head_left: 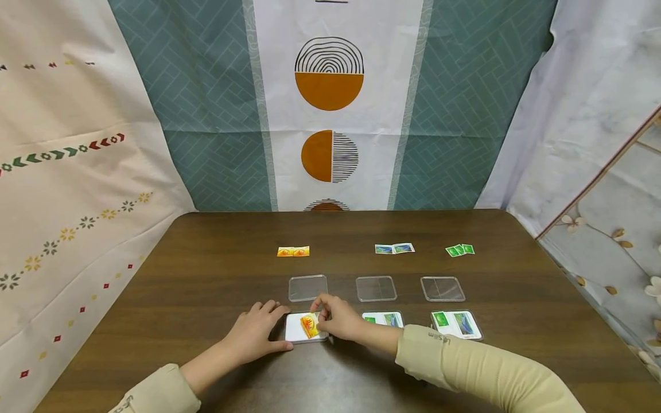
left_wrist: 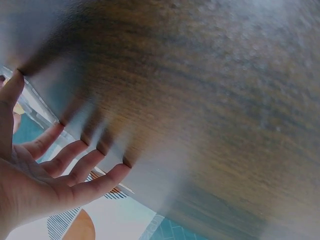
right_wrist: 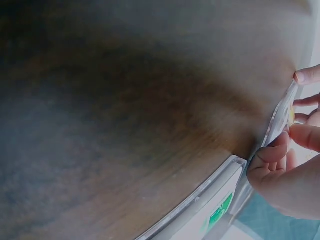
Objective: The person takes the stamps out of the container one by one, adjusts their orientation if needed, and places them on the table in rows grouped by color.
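Observation:
In the head view, a small orange-and-yellow card (head_left: 309, 325) lies tilted over a white-filled clear case (head_left: 292, 329) in front of the person. The right hand (head_left: 338, 317) pinches the card's right side between thumb and index finger, its other fingers curled in. At the case's left edge is the left hand (head_left: 256, 331), its thumb by the near corner. The left wrist view shows the left hand (left_wrist: 55, 175) with fingers spread and fingertips on the table. From the right wrist view, the right hand (right_wrist: 285, 170) is at the case, partly hiding the card.
Two more cases, a middle one (head_left: 383, 319) and a right one (head_left: 457, 325), hold green and blue cards. Behind are three clear lids (head_left: 308, 288). Farther back lie orange cards (head_left: 293, 252), blue cards (head_left: 395, 248) and green cards (head_left: 459, 250).

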Tool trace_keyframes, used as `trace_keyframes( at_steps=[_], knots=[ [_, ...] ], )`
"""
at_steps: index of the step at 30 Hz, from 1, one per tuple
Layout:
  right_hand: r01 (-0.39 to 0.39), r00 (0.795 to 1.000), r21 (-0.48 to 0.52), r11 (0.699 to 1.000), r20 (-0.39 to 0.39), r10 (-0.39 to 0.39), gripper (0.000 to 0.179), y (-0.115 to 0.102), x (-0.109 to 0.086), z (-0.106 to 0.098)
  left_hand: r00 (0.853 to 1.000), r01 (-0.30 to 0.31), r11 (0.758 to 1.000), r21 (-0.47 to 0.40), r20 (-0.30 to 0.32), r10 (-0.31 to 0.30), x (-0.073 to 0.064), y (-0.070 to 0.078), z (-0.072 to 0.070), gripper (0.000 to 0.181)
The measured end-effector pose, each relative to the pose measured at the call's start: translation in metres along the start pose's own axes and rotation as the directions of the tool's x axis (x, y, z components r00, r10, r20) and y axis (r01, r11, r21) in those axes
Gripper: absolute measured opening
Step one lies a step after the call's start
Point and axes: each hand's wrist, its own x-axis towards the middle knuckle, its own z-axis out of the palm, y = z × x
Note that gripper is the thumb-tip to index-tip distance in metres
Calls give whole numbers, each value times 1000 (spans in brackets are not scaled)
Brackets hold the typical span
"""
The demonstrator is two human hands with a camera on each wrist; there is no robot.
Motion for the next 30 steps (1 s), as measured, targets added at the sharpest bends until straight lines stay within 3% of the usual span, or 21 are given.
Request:
trace_keyframes(
  at_steps=[8,11,17,25,30],
  knots=[
    [-23,1000,116,993,3,23,32,-3,-1,-1,1000,0,1000,-17,14,0,0,1,-2,69],
    [-34,999,142,989,10,33,25,-3,-1,-1,1000,0,1000,-13,13,0,-1,0,-2,70],
    [-20,1000,131,991,13,19,12,-4,0,-2,1000,3,1000,-12,14,-3,0,0,-1,70],
    [-62,998,123,990,22,60,11,-4,-2,-5,1000,2,1000,-15,11,-2,-1,0,-1,69],
    [-48,999,125,991,21,46,11,-1,-5,-9,1000,6,1000,-15,12,-6,-1,0,0,69]
  ],
)
